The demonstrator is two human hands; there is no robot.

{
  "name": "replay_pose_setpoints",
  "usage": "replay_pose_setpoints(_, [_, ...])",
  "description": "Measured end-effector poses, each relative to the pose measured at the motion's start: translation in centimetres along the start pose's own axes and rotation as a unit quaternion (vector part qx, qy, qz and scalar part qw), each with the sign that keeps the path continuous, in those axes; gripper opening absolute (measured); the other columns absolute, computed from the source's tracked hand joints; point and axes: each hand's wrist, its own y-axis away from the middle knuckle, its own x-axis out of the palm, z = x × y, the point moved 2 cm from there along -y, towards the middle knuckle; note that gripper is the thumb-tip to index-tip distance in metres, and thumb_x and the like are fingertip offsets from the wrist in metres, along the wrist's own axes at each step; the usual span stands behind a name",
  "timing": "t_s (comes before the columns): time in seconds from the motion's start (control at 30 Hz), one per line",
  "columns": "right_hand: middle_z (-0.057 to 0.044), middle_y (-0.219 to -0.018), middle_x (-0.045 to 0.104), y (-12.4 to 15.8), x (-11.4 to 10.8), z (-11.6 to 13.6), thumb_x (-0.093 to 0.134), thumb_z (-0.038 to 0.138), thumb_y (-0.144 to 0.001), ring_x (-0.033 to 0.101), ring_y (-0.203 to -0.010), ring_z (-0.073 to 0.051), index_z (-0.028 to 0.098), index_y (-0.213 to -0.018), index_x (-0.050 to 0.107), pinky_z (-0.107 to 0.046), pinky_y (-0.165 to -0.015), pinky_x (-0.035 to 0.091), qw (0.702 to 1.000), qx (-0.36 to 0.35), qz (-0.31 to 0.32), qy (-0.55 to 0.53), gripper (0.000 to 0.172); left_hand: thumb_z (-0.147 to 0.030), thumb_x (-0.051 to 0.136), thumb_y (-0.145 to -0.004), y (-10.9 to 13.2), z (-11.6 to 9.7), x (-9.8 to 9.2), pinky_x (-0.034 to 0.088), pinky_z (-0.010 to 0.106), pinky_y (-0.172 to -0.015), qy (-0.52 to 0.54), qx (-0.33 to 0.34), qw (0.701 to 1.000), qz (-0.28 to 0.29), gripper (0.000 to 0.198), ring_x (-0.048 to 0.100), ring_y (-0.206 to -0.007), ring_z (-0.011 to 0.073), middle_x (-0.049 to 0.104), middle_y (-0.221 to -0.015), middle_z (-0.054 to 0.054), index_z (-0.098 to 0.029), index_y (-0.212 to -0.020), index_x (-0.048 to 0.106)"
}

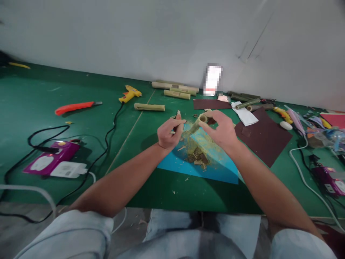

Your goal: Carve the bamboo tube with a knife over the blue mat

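My right hand (pixel 222 129) is closed around a short bamboo tube (pixel 195 126), its hollow round end tilted up toward me. My left hand (pixel 169 133) is pinched just left of the tube, apart from it. A small pale tip shows above its fingers, but what they hold is too small to make out. Below both hands lies a blue sheet (pixel 172 162), dusted with yellowish powder. A small heap of brown scraps and shavings (pixel 198 157) rests on it.
Bamboo pieces (pixel 149 107) lie behind my hands. To the left are a yellow glue gun (pixel 130 94), an orange-handled cutter (pixel 78 107) and a purple power strip (pixel 51 158) with cords. Dark brown sheets (pixel 269 140) and white paper (pixel 244 115) lie right; a phone (pixel 212 80) leans on the wall.
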Motion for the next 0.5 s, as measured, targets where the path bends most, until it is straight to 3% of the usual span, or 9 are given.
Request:
replay_pose_setpoints(0.27, [-0.005,-0.098,0.072,0.4,1.0,-1.3,0.066,0.038,-0.089,0.064,-0.085,-0.02,0.025,-0.101,0.07,-0.038,-0.079,0.054,0.999,-0.039,-0.02,-0.019,0.019,-0.023,0.061,-0.097,-0.2,0.6,0.3,0.052,0.025,-0.064,0.032,-0.001,0.999,-0.016,0.017,0.063,-0.063,0.0107,0.068,-0.07,0.001,-0.019,-0.095,0.077])
replay_pose_setpoints(0.5, [-0.005,-0.095,0.072,0.4,0.7,-1.6,0.068,0.037,-0.088,0.064,-0.084,-0.02,0.025,-0.099,0.07,-0.037,-0.077,0.054,0.999,-0.024,-0.033,-0.023,0.017,-0.021,0.062,-0.096,-0.1,0.8,0.4,0.052,0.025,-0.065,0.03,-0.001,1.0,-0.009,0.016,0.062,-0.063,0.0113,0.068,-0.071,0.001,-0.019,-0.095,0.078])
